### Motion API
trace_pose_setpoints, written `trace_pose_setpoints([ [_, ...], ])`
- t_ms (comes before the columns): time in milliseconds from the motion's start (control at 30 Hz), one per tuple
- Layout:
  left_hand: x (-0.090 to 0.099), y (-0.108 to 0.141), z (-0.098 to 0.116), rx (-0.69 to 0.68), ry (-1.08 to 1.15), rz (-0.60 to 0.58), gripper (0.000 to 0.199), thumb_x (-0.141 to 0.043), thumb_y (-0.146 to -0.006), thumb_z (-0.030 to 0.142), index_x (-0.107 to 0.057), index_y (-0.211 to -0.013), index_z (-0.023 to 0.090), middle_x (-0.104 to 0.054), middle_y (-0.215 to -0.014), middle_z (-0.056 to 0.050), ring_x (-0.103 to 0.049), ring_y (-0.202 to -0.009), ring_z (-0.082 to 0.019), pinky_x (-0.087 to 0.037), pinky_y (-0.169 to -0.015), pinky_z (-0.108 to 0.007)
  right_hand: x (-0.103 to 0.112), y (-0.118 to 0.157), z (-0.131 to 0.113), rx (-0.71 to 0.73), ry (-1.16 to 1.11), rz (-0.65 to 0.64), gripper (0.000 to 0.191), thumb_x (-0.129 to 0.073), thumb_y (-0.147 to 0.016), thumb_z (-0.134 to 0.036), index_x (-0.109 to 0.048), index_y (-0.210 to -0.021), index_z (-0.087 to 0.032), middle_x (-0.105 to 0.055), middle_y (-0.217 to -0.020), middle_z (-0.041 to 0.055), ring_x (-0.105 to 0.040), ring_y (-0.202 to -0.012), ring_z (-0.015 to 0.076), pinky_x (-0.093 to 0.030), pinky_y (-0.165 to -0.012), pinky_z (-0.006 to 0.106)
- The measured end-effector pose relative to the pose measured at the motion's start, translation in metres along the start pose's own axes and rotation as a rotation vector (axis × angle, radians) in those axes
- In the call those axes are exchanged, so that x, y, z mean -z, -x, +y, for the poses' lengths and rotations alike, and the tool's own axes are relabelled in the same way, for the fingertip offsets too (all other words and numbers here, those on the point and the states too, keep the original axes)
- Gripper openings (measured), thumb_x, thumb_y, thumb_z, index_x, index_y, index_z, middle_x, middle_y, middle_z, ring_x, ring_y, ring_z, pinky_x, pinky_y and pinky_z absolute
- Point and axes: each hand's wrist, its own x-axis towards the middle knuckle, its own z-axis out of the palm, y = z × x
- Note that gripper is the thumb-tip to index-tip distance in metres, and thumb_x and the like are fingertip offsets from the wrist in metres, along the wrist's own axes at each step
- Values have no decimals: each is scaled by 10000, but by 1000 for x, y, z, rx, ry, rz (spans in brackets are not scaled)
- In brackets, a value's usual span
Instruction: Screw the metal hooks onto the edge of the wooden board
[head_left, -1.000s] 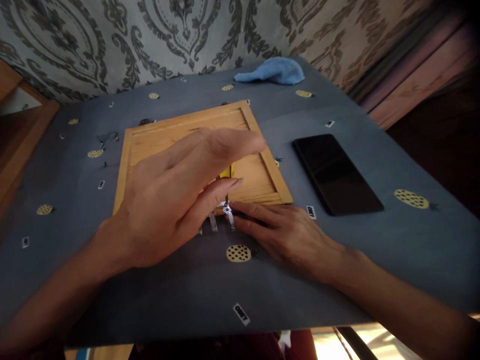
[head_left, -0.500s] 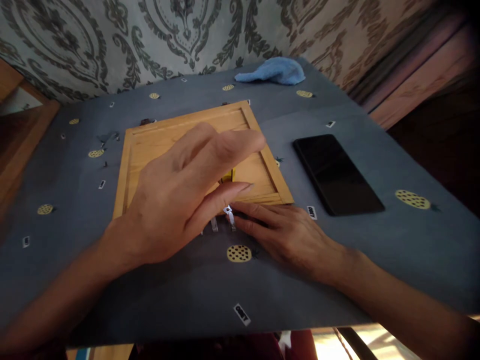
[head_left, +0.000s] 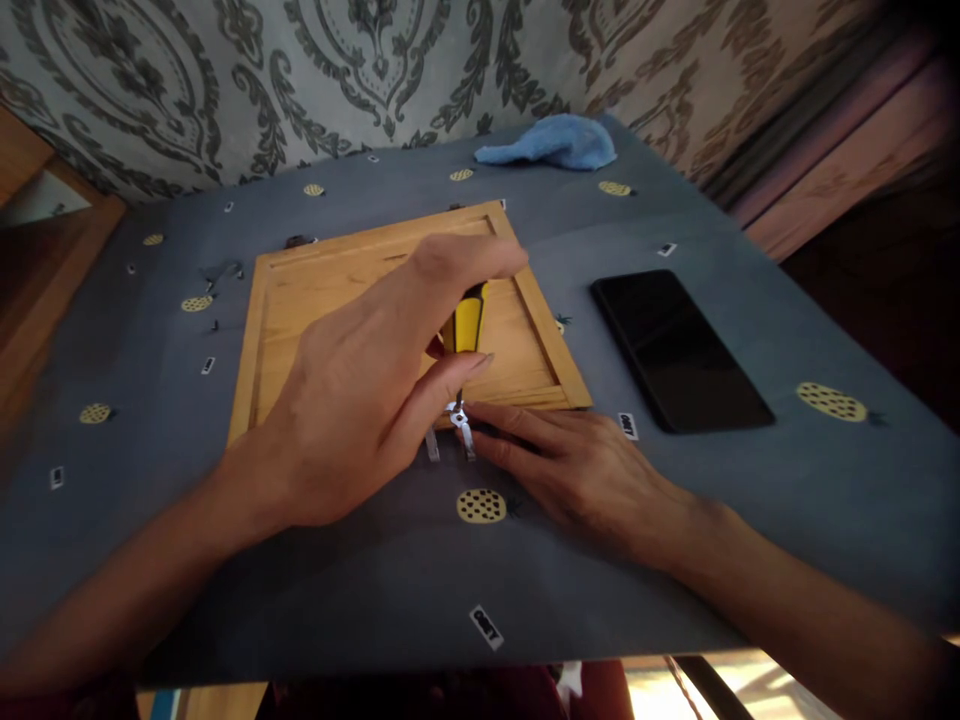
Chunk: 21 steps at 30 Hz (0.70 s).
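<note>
My left hand is closed round a screwdriver with a yellow and black handle, held upright. Its shaft points down at a small shiny metal latch on the near edge of a wooden panel with a raised frame. The fingers hide part of the handle. My right hand lies low beside the latch, index finger and thumb against it and the panel's near edge. A second metal strip shows just left of the latch, partly behind my left thumb.
A black phone lies on the blue pineapple-patterned tablecloth, right of the panel. A blue cloth rests at the back by the patterned wall. Small metal pieces lie left of the panel, and a dark fitting sits at its far edge.
My left hand has shifted slightly and turned, so more of the screwdriver's yellow handle and its shaft over the latch now show. My right hand stays in place.
</note>
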Motion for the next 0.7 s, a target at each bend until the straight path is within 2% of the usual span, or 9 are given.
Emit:
trace_pose_setpoints([
  [167,-1,-2,2,-75,-116,3,343,-567,-952,212,-519,-1289,171,-667,-1156,-24,-664,-1033,-135,-565,-892,-188,-1,1,1,4,5,16,309,-458,-947,-70,-672,-1155,-149,-687,-1258,118,-724,-917,209,-590,-690,324],
  [300,-1,-2,4,-65,-156,48,309,-627,-924,237,-573,-1226,201,-696,-1018,-9,-678,-907,-127,-588,-802,-195,-1,1,1,-7,4,-1,301,-467,-948,-81,-667,-1161,-155,-681,-1271,113,-722,-915,206,-592,-697,325],
  [433,3,0,4,-7,-132,33,338,-612,-922,187,-563,-1250,254,-694,-1144,2,-692,-916,-128,-596,-847,-231,0,2,0,-4,1,-12,306,-467,-951,-77,-658,-1180,-148,-667,-1298,115,-723,-927,214,-595,-701,332],
  [567,5,1,2,-5,-45,10,393,-614,-905,140,-536,-1274,249,-656,-1247,16,-683,-936,-105,-588,-829,-177,-1,2,1,-3,11,-19,305,-474,-948,-79,-664,-1177,-147,-667,-1296,121,-721,-926,212,-596,-709,332],
  [700,2,0,2,-27,-88,10,314,-570,-960,241,-536,-1272,228,-666,-1211,15,-683,-927,-97,-578,-848,-172,-1,3,0,-8,12,-17,324,-469,-943,-79,-670,-1187,-149,-664,-1300,130,-717,-931,213,-594,-709,334],
])
